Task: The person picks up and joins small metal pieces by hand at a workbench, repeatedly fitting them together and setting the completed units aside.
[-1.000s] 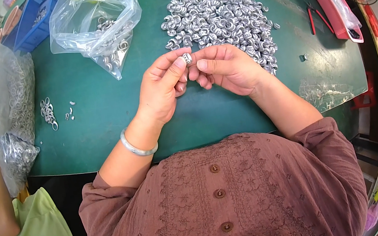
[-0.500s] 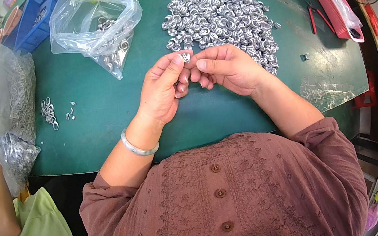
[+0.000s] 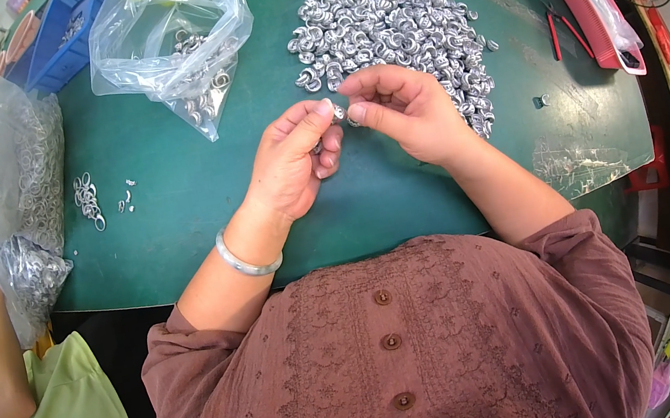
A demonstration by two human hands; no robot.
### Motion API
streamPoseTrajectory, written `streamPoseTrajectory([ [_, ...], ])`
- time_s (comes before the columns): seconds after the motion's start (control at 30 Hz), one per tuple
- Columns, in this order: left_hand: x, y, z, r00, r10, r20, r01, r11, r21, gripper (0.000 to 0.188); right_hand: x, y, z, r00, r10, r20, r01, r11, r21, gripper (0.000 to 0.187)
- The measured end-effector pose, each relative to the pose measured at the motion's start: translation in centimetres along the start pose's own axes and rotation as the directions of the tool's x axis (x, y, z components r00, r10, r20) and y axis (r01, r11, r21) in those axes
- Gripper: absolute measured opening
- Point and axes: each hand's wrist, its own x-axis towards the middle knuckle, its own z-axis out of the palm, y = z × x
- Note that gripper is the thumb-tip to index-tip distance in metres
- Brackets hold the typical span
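Over the near middle of the green table, my two hands nearly meet at the fingertips. My left hand [image 3: 283, 164] is closed, pinching a small silver metal piece [image 3: 338, 111] between thumb and forefinger; its other fingers are curled in. Right beside it, my right hand [image 3: 419, 117] is closed too, with a second small silver piece [image 3: 353, 122] at its thumb tip. Fingers hide most of both pieces, so I cannot tell whether they touch. Just beyond the right hand spreads a big pile of small curved silver metal pieces [image 3: 384, 24].
An open clear plastic bag [image 3: 125, 77] with metal pieces stands left of the pile. Several loose rings [image 3: 88, 197] lie nearer left, beside a bulging bag of rings [image 3: 42, 178]. Red-handled pliers [image 3: 567, 33] and a pink basket [image 3: 586, 16] are at right. A co-worker's arm [image 3: 0, 353] shows lower left.
My right hand's fingers have lifted and opened away from the left hand, its thumb now at a second metal piece. The left hand has hardly moved.
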Motion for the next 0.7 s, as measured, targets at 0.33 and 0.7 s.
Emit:
streamPoseTrajectory([
  [0.33,-0.13,0.28,0.24,0.99,-0.14,0.035,0.141,0.989,-0.037,0.02,0.09,-0.17,-0.03,0.991,-0.122,0.059,0.13,0.978,-0.164,0.011],
  [0.7,-0.1,0.26,0.29,0.985,-0.168,0.047,0.17,0.985,-0.031,0.025,0.03,-0.5,-0.11,0.996,0.064,0.065,-0.066,0.997,0.029,0.015],
])
